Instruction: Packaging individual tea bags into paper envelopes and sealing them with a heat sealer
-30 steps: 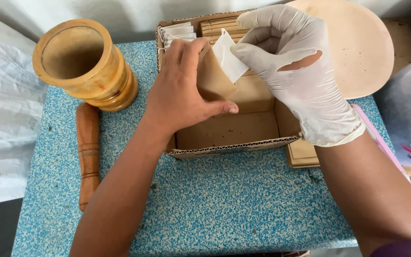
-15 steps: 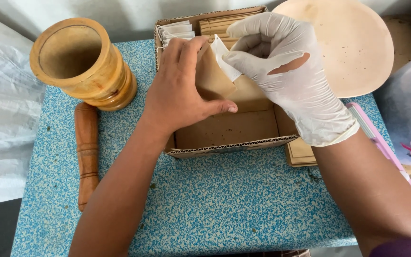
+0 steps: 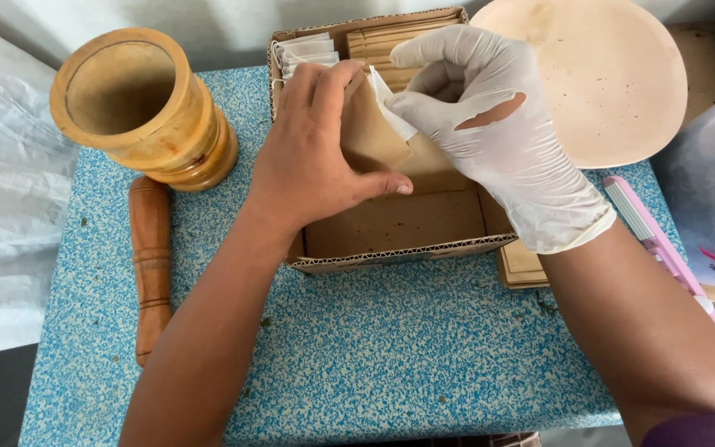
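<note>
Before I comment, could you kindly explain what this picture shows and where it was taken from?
It comes from a camera on a person's head, looking down at their two hands over a blue speckled table. The bare left hand and the gloved right hand together hold a brown sachet with a white pouch at its mouth, above an open cardboard box that holds more of them at the back. A wooden mortar and pestle lie to the left, a round pale plate to the right.
</note>
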